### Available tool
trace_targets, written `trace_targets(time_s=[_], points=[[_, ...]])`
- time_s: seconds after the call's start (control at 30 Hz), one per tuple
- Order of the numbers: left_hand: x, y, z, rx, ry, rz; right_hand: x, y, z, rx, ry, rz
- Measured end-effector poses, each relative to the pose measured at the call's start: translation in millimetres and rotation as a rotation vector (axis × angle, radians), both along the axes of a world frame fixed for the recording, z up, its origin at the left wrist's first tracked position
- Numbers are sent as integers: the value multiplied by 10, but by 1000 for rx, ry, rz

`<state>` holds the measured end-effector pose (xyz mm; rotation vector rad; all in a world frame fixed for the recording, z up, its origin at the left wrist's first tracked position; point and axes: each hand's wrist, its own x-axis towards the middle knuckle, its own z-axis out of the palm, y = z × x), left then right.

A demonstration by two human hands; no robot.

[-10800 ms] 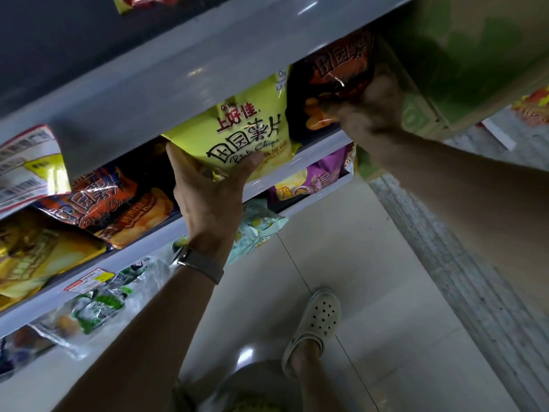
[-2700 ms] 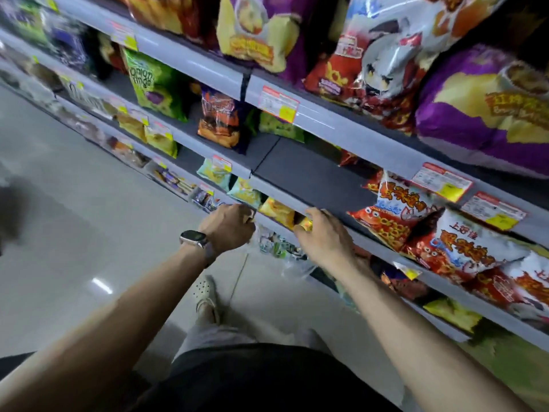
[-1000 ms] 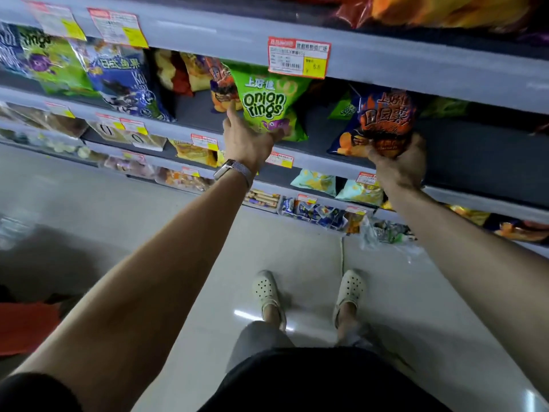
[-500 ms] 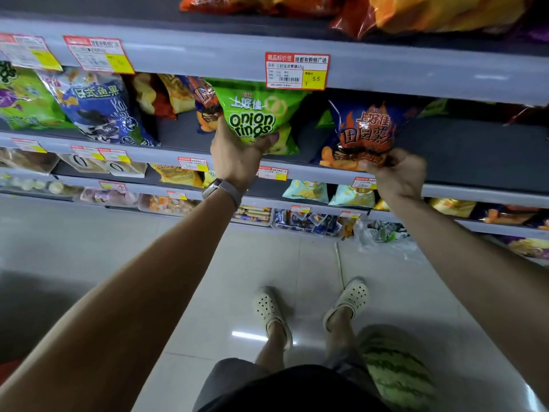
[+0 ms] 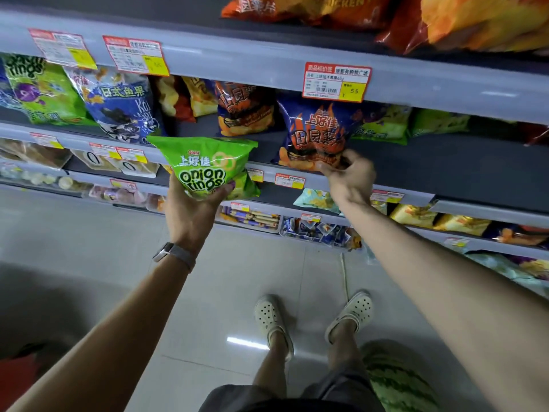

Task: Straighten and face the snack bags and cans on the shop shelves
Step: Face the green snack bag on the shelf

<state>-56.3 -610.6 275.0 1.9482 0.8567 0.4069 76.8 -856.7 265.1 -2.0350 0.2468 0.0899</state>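
Green onion-ring bag is gripped from below by the left hand in front of the shelf, while the blue bag standing on it, further right, is pinched at its bottom by the right hand.

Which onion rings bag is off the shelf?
The onion rings bag in the left hand, held in front of the shelf; the far-left onion rings bag stands on it.
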Motion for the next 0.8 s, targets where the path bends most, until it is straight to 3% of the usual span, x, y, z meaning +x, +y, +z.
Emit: trace_targets(time_s=[0.53, 0.8], points=[[-23, -75, -13, 54, 42, -99, 156, 435, -8, -89, 10, 159], [264, -700, 75, 101, 74, -300, -435, -90, -139, 82, -77, 37]])
